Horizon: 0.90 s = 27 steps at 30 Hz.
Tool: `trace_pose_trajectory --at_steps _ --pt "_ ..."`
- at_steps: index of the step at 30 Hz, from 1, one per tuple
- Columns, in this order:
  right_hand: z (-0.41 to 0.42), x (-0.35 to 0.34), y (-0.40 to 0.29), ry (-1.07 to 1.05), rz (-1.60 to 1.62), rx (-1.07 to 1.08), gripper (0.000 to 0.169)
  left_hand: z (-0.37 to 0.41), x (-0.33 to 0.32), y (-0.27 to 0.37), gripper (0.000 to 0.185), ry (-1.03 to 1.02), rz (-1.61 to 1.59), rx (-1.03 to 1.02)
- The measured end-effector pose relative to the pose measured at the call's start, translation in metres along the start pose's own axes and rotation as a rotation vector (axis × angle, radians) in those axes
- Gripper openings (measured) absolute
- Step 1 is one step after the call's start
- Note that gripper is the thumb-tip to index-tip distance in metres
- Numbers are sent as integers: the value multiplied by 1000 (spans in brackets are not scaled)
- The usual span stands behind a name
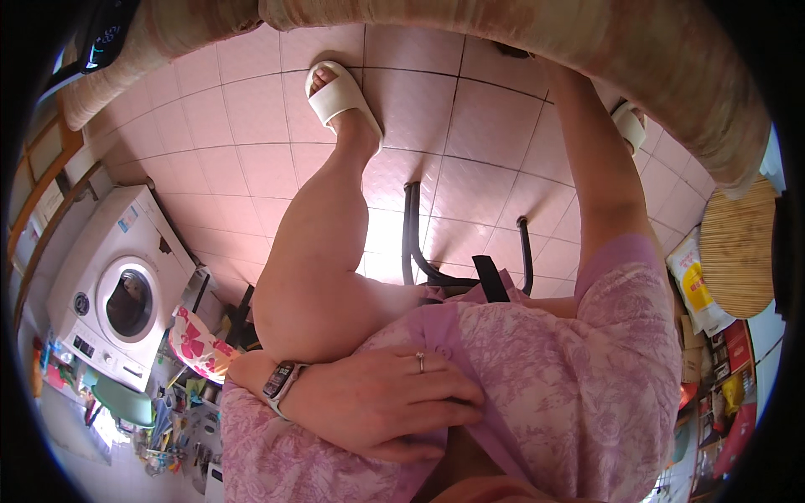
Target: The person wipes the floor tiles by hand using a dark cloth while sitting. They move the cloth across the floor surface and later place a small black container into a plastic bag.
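My left hand (390,402) lies flat across the front of a pink and purple patterned garment (541,390), its fingers slightly apart beside the purple trim. It wears a ring and a smartwatch (282,381) on the wrist. Nothing shows in its grasp. My right arm (591,144) reaches away to the top, where the hand is hidden behind a patterned cloth (490,19); what it touches cannot be seen. A small dark thing (512,50) shows near the cloth's edge, partly covered. Bare legs end in white slides (333,97) on the floor.
Black metal seat legs (412,232) stand on pink tiles (409,107). A white front-loading washing machine (119,289) is at left, near a green basin (122,400). A dark device with a lit display (104,38) sits upper left. A round woven mat (736,248) and a printed bag (695,283) are at right.
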State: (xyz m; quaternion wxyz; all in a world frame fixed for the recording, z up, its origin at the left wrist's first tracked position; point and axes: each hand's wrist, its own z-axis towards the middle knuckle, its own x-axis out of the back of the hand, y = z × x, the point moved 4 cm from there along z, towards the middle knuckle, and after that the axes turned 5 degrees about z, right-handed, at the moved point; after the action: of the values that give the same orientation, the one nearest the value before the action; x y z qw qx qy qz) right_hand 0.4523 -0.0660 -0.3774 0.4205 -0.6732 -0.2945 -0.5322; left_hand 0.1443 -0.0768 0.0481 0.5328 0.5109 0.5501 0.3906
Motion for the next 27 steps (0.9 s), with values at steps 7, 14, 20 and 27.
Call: trace_pose_trajectory --at_steps 7,14,20,27 --pt "41 8 -13 9 -25 54 52 3 -1 -6 41 -68 8 11" --pt "59 11 -13 11 -30 54 54 3 6 -4 41 -22 23 25" --pt "67 6 -9 12 -43 37 56 3 9 -4 40 -12 7 26" --pt "41 -17 -57 -42 -85 82 58 9 8 -6 38 -49 -22 49"
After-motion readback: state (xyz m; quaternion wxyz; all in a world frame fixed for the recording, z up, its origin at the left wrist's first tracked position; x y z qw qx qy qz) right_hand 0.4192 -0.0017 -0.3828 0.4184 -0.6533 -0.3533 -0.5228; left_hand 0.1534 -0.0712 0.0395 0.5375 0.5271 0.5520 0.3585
